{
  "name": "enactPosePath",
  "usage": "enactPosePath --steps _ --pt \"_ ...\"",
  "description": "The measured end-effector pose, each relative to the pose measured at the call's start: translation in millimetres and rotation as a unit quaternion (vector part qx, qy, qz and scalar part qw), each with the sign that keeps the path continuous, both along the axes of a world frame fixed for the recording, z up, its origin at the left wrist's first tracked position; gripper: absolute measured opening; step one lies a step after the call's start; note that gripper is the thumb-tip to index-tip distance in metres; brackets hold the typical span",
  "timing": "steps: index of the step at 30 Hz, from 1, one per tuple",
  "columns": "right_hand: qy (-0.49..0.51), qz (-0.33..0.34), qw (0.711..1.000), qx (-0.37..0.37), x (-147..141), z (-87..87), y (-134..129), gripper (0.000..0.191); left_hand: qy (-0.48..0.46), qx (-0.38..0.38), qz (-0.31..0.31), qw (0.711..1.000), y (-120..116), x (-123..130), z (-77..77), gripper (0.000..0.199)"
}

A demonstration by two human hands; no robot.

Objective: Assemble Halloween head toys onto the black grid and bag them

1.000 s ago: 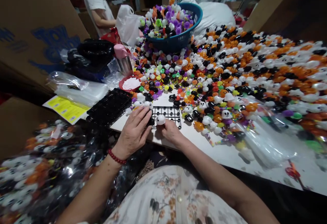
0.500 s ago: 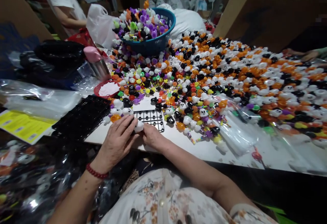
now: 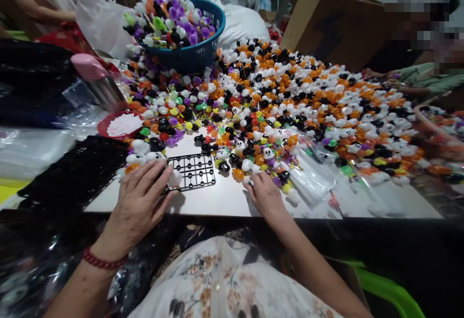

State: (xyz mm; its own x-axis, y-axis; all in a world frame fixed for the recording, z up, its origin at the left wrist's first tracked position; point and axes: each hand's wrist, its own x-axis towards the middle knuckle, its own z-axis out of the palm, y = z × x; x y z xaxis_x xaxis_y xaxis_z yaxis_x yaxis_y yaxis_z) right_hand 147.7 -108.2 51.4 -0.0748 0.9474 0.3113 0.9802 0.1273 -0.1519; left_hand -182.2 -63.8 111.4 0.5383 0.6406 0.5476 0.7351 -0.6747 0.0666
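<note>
My left hand [image 3: 143,195] grips the left end of a black plastic grid [image 3: 195,170], its fingers on top and the thumb low at the near edge. Beside those fingertips, a white rounded figure [image 3: 175,178] sits on the grid, partly covered. Over to the right, my right hand [image 3: 267,195] has its fingers curled together at the front edge of the toy pile. Small white figures [image 3: 247,165] touch or lie near its fingertips; what is between them is hidden. An orange pumpkin-like figure [image 3: 238,174] lies just left of this hand.
A blue basket [image 3: 213,42] heaped with small figures stands behind. Left are a red dish [image 3: 105,125] of white slips, a pink-lidded flask [image 3: 103,86] and stacked black grids [image 3: 76,170]. Clear plastic bags [image 3: 311,175] lie right. A co-worker's sleeve [image 3: 424,79] shows at far right.
My right hand has left the grid and moved right to the loose figures. My left hand stays at the grid's left end. The whole view has shifted sideways.
</note>
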Motion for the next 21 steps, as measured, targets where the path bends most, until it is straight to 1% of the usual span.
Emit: enactPosePath --steps 3,5,6,8,10,12,14,15,17,19,21 --pt "-0.065 -0.018 0.998 -0.019 6 -7.7 -1 0.009 0.003 -0.005 -0.008 1.0 4 1 -1.4 0.067" --pt "-0.071 -0.017 0.997 -0.012 3 -6.0 -2 0.01 0.004 -0.017 -0.014 1.0 6 2 -2.4 0.061" --pt "-0.058 -0.009 0.998 -0.004 0 -2.6 -2 0.01 0.003 -0.025 -0.017 1.0 7 2 -2.4 0.058" --pt "0.012 0.027 0.999 0.012 -7 8.2 1 0.012 -0.004 -0.041 -0.024 0.999 8 1 -1.6 0.052" --pt "0.125 0.078 0.989 0.026 -16 21.2 9 0.014 -0.009 -0.053 -0.029 0.998 10 1 -0.1 0.046" --pt "0.235 0.131 0.963 0.035 -30 33.0 23 0.014 -0.009 -0.063 -0.03 0.998 11 1 1.5 0.042" --pt "0.312 0.175 0.933 0.029 -47 41.5 43 0.013 -0.007 -0.073 -0.029 0.997 13 2 3.1 0.04" --pt "0.338 0.191 0.921 0.018 -58 44.2 53 0.012 -0.007 -0.078 -0.03 0.996 14 2 3.9 0.039" --pt "0.368 0.196 0.909 -0.013 -78 46.8 73 0.01 -0.008 -0.088 -0.036 0.995 15 2 5.3 0.039" --pt "0.378 0.181 0.906 -0.052 -97 46.5 89 0.009 -0.011 -0.097 -0.044 0.994 15 1 6.2 0.04" --pt "0.369 0.184 0.907 -0.089 -112 45.1 100 0.009 -0.016 -0.107 -0.045 0.993 15 0 6.8 0.04"
